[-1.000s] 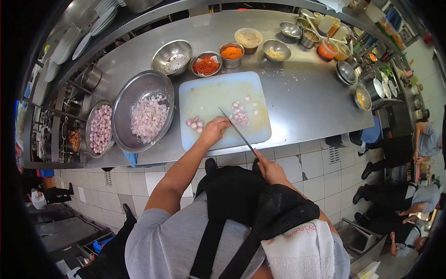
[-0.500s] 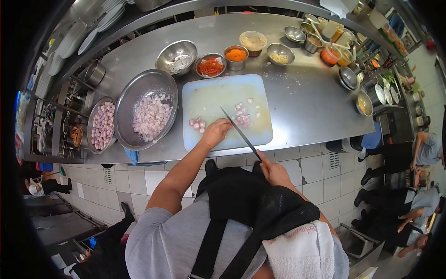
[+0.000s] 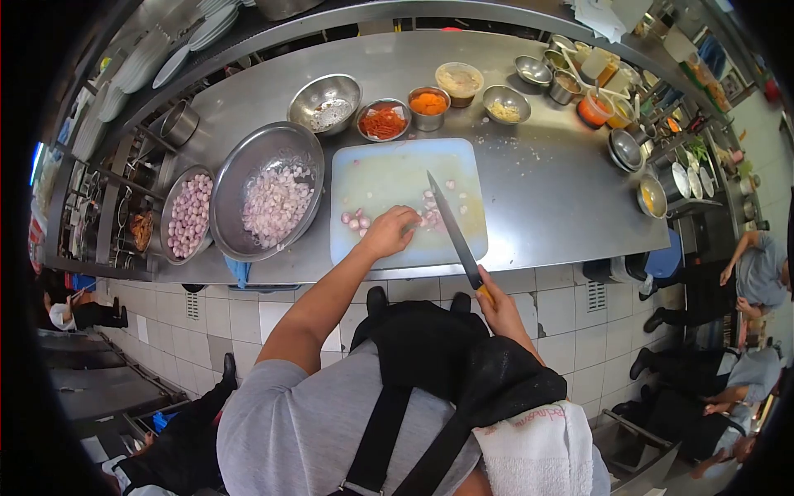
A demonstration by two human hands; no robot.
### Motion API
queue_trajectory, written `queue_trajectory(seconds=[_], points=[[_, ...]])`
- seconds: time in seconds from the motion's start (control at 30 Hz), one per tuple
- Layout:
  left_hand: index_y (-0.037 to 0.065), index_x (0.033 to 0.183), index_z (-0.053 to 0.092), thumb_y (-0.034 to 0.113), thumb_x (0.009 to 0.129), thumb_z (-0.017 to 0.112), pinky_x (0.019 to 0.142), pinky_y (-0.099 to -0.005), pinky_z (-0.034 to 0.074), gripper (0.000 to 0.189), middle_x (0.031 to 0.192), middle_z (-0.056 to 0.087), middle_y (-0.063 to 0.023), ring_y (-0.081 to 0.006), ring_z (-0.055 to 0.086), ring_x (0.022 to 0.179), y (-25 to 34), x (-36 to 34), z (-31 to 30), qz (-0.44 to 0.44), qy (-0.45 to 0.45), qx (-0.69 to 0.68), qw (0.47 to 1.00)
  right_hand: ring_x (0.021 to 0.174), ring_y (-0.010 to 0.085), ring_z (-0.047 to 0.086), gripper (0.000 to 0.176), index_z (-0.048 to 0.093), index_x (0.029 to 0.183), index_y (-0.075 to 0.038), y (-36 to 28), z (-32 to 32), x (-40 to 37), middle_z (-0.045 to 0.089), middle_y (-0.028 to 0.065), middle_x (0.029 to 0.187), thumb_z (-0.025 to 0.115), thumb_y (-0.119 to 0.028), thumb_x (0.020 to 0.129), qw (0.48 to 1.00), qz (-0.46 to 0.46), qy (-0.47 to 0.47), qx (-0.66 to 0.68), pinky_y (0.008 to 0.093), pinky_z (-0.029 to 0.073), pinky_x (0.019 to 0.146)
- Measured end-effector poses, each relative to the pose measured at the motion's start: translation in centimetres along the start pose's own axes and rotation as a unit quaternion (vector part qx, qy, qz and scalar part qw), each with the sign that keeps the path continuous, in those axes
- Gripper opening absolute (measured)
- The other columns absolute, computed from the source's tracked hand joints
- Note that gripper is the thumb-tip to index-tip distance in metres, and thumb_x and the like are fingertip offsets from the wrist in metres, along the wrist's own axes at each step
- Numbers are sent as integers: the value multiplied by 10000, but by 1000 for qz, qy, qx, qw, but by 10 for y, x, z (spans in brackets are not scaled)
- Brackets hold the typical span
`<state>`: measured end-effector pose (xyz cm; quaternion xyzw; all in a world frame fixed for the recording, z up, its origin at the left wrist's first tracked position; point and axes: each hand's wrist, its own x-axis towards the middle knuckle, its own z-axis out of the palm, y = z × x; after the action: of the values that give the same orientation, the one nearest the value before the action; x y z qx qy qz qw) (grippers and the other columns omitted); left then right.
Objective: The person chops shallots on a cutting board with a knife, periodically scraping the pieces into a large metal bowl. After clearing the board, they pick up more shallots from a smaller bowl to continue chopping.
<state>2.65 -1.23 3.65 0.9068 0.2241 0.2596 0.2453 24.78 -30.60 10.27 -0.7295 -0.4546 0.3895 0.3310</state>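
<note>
slicing shallots, the knife angled clear of the left hand
the left hand (image 3: 389, 234) had its fingers bunched beside the cut pieces (image 3: 432, 219) on the board (image 3: 380, 174) — whether they pinched anything could not be told. the right hand (image 3: 503, 316) was closed round the handle of the knife (image 3: 453, 227); whole shallots (image 3: 355, 224) lay left of the pieces. another cut would call for tucked fingertips — the blade had swung rightward since the earlier frame.

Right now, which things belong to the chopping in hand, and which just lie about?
Likely in use: knife in the right hand; cutting board; pink bulbs by the left hand; bowl of whole bulbs; large bowl of cut pieces.

Likely idle: bowl of red strips; orange-filled cup; blue cloth.
</note>
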Motion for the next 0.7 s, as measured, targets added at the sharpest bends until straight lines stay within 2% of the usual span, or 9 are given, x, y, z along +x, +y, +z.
queue_trajectory(seconds=[0.17, 0.27, 0.33, 0.43, 0.5, 0.53, 0.6, 0.63, 0.7], points=[[81, 1054, 734, 6, 859, 753, 972, -456, 586, 210, 1197, 700, -122, -358, 693, 1120, -14, 3, 10, -57, -48, -20, 997, 1210, 521, 673, 604, 469, 1673, -259, 20, 13, -2, 716, 287, 1350, 650, -199, 1100, 999, -37, 10, 7, 451, 562, 996], [73, 1044, 738, 0, 852, 751, 942, -451, 592, 206, 1142, 711, -118, -368, 701, 1077, -13, 5, 12, -64, -30, -13, 997, 1229, 519, 665, 608, 468, 1674, -257, 15, 20, -1, 700, 280, 1387, 649, -184, 1098, 1000, -18, -4, 21, 451, 560, 1005], [36, 962, 737, 14, 864, 753, 878, -435, 599, 102, 1060, 720, -114, -334, 722, 1000, -12, 6, 11, -63, -45, -14, 997, 1239, 518, 660, 609, 467, 1674, -259, 11, 26, -1, 693, 274, 1406, 648, -176, 1098, 999, -4, -14, 35, 450, 559, 1011], [26, 942, 725, 10, 868, 769, 797, -412, 604, 88, 976, 718, -129, -309, 738, 885, -13, 1, 13, -115, -28, -66, 991, 1273, 472, 684, 610, 481, 1665, -309, 11, 34, 3, 724, 265, 1369, 668, -188, 1097, 1000, 1, 3, 28, 415, 531, 1067], [15, 961, 732, 18, 880, 789, 761, -385, 605, 100, 956, 725, -136, -273, 744, 834, -12, -8, 18, -141, 12, -75, 987, 1132, 522, 698, 625, 446, 1683, -295, 13, 38, 5, 728, 292, 1307, 643, -188, 1099, 999, -38, 13, -16, 488, 574, 957], [4, 981, 739, 26, 893, 809, 725, -359, 605, 115, 935, 732, -144, -237, 750, 783, -12, -11, 21, -163, 50, -86, 981, 1132, 522, 698, 625, 446, 1683, -295, 14, 39, 6, 728, 292, 1307, 643, -188, 1099, 999, -38, 12, -14, 488, 574, 957], [0, 995, 755, 35, 903, 817, 719, -354, 603, 116, 933, 750, -149, -232, 751, 776, -8, -17, 26, -188, 54, -80, 977, 1108, 524, 693, 635, 451, 1667, -382, 14, 39, 7, 747, 287, 1243, 669, -227, 1091, 996, 27, -35, -71, 514, 557, 976], [-5, 1009, 772, 44, 914, 825, 713, -349, 602, 120, 930, 767, -154, -228, 752, 769, -5, -17, 27, -212, 59, -73, 973, 1108, 524, 693, 635, 451, 1667, -382, 14, 40, 7, 747, 287, 1243, 669, -227, 1091, 997, 30, -35, -70, 514, 557, 976], [-7, 1029, 785, 47, 925, 822, 711, -348, 600, 123, 941, 782, -161, -234, 755, 768, -1, -19, 32, -202, 79, -84, 973, 995, 525, 705, 653, 441, 1665, -408, 13, 41, 5, 767, 277, 1100, 679, -238, 1082, 993, 20, -39, -111, 549, 560, 904]])
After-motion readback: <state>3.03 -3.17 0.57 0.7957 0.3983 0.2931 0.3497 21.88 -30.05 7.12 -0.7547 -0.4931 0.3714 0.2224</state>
